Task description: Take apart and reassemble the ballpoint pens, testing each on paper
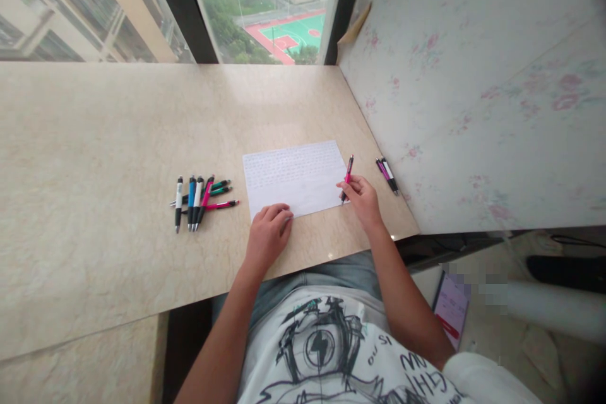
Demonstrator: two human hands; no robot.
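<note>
A white sheet of paper (297, 177) covered with faint handwriting lies on the beige stone desk (118, 139). My left hand (268, 235) rests on the sheet's near left corner, fingers curled down against it. My right hand (362, 199) pinches a pink pen (348, 175) upright, its tip at the paper's right edge.
Several pens (199, 197) in blue, white, green and pink lie in a loose bunch left of the paper. Two more pens (387, 175) lie by the floral wall panel (473, 95) on the right. A window (265, 6) runs behind the desk. A phone (452, 306) shows below right.
</note>
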